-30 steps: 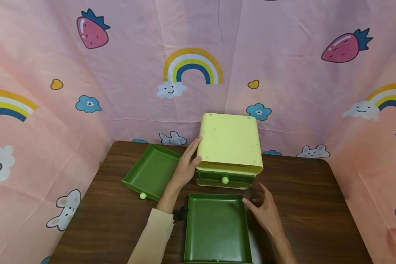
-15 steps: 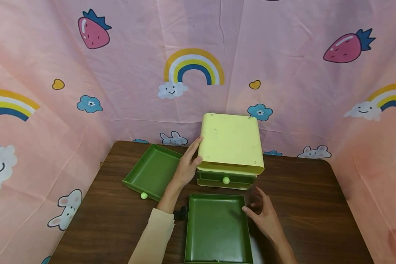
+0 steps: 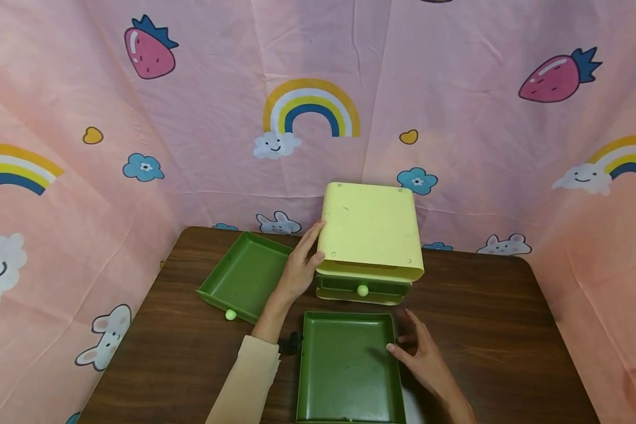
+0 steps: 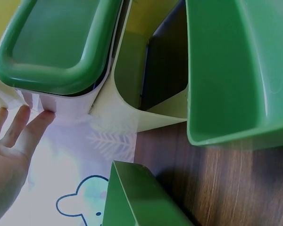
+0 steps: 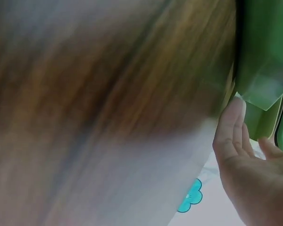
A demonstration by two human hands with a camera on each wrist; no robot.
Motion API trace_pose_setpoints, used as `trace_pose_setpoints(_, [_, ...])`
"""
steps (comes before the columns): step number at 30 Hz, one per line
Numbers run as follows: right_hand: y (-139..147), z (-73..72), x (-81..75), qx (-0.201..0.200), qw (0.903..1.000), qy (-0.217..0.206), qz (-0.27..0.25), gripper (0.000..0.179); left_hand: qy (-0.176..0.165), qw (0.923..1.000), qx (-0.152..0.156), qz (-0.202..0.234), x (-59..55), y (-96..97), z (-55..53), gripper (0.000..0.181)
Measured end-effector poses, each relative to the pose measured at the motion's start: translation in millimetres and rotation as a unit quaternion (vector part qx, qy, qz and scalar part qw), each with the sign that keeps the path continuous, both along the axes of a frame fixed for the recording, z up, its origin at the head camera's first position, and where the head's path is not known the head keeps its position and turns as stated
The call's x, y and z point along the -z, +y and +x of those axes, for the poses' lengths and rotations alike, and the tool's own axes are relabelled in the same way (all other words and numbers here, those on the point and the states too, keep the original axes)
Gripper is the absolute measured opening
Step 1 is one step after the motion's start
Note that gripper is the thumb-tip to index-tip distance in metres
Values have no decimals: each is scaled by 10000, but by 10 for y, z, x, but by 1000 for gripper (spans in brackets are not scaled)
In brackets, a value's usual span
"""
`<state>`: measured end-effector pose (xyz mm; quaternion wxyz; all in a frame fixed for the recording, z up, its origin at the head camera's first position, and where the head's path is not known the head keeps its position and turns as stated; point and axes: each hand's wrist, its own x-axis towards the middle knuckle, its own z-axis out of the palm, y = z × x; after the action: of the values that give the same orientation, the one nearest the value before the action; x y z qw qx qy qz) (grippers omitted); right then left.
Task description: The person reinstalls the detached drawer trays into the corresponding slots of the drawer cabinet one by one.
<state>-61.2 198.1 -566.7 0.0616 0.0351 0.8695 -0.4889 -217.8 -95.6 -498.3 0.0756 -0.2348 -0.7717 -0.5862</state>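
Note:
A pale yellow drawer cabinet [image 3: 371, 227] stands at the back of the table, with one green drawer [image 3: 344, 285] and its round knob inside. My left hand [image 3: 297, 271] rests against the cabinet's left side, fingers fairly straight. The left wrist view shows an open compartment [image 4: 132, 66] beside the fitted drawer. In front of the cabinet is a loose green drawer [image 3: 350, 365], with nothing seen in it. My right hand [image 3: 426, 356] is at its right side, thumb by the rim, other fingers loosely bent. The right wrist view has a fingertip at the drawer's corner.
Another loose green drawer [image 3: 249, 271] with a light green knob lies at an angle left of the cabinet. Everything stands on a dark brown wooden table [image 3: 487, 330]. A pink patterned cloth [image 3: 217, 106] hangs close behind the table and along both sides.
My right hand has slid a little toward me along the front drawer's right side. The left hand, the cabinet and the drawers look the same.

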Motion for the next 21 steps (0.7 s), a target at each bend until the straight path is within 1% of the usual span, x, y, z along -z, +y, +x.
trace_pose_setpoints(5, [-5,73,12,-40,9996,-26,-274,83,-102,9999,-56,-103,11,-3,8,82])
trace_pose_setpoints(11, [-34,115,37,-20,9977,-83,-675,81,-54,10000,-20,-15,-6,3,8,84])
trace_pose_setpoints(14, [-55,137,44,-2,9964,-222,-816,80,-82,10000,-20,-6,-14,2,11,84])
trace_pose_setpoints(18, [-84,149,39,8,9956,-436,-830,80,-148,9999,-39,-25,-26,0,12,84])
trace_pose_setpoints(21, [-91,161,43,-38,9963,-460,-726,80,-167,9998,-60,-55,-25,-1,12,83])
